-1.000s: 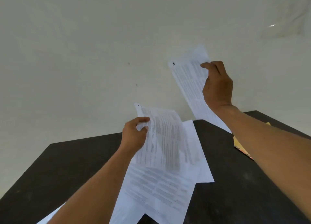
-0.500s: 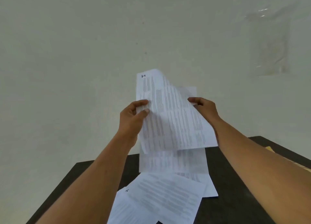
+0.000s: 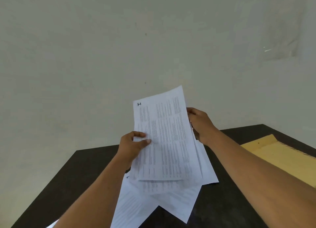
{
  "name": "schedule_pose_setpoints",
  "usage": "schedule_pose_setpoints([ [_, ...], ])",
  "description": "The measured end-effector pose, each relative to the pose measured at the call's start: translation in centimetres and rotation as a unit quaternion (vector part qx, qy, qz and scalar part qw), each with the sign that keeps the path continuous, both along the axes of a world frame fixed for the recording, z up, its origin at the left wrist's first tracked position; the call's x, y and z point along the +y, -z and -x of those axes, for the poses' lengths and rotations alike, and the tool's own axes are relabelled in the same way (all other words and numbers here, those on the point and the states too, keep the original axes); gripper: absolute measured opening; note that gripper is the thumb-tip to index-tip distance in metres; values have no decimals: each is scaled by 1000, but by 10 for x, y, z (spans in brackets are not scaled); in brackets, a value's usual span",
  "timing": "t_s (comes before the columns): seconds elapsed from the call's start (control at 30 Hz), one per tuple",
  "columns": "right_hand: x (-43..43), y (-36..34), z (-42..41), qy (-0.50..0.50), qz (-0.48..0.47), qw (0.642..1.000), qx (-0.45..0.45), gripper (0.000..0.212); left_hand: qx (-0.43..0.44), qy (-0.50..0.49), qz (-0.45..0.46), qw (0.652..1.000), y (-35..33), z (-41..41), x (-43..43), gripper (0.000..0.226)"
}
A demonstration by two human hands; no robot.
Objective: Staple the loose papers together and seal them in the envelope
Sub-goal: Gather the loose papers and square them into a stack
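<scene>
In the head view, a sheaf of white printed paper sheets (image 3: 164, 138) is held up in the air above a dark matt table (image 3: 68, 185), tilted back towards a pale plain wall (image 3: 102, 56). The sheaf is covered in columns of small print, too blurred to be read, and a dark mark like a sideways "H" is seen at its upper left corner.

The left edge of the sheaf is pinched by the left hand (image 3: 133, 145): the thumb is laid across the printed front and the fingers are curled behind the paper. The right edge is gripped higher up by the right hand (image 3: 201, 125), whose fingers are bent round the edge; its thumb is hidden, so how it lies cannot be told.

Below the sheaf, loose white printed sheets (image 3: 171, 203) are spread on the table, overlapping one another at different angles, with corners pointing towards the near edge. Whether the bottom of the sheaf touches them cannot be told.

A yellow-brown padded paper envelope (image 3: 280, 157) is seen lying flat on the table at the right, partly covered by the right forearm and well apart from the sheaf.
</scene>
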State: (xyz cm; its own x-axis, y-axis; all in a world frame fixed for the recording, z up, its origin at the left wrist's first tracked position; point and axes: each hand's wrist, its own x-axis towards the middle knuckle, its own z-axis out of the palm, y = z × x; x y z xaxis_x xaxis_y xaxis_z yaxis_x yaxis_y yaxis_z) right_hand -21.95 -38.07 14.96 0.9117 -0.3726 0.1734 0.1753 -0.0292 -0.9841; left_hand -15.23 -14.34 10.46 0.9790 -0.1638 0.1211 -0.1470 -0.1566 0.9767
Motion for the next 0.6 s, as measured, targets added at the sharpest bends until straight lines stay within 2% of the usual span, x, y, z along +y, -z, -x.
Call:
schedule_pose_setpoints([
  [0.1, 6, 14, -6, -48, 38, 997, 42, 48, -2, -21, -5, 1000, 19, -4, 2, 23],
  [0.23, 22, 60, -24, -32, 191, 979, 59, 56, 91, 13, -62, 994, 52, -13, 25, 13],
  [0.33, 14, 103, -41, 12, 250, 957, 144, 50, 148, 13, -126, 981, 82, -18, 50, 13],
  [0.37, 3, 115, -44, 44, 296, 937, 180, 44, 153, -1, -130, 980, 91, -21, 58, 14],
  [0.47, -36, 142, -45, 137, 434, 835, 308, 39, 145, -22, -162, 976, 112, -30, 78, 16],
  [0.53, -51, 153, -44, 145, 467, 779, 393, 45, 139, -23, -172, 975, 119, -37, 82, 19],
  [0.6, -55, 163, -48, 141, 480, 750, 432, 47, 139, -22, -162, 977, 121, -42, 79, 20],
])
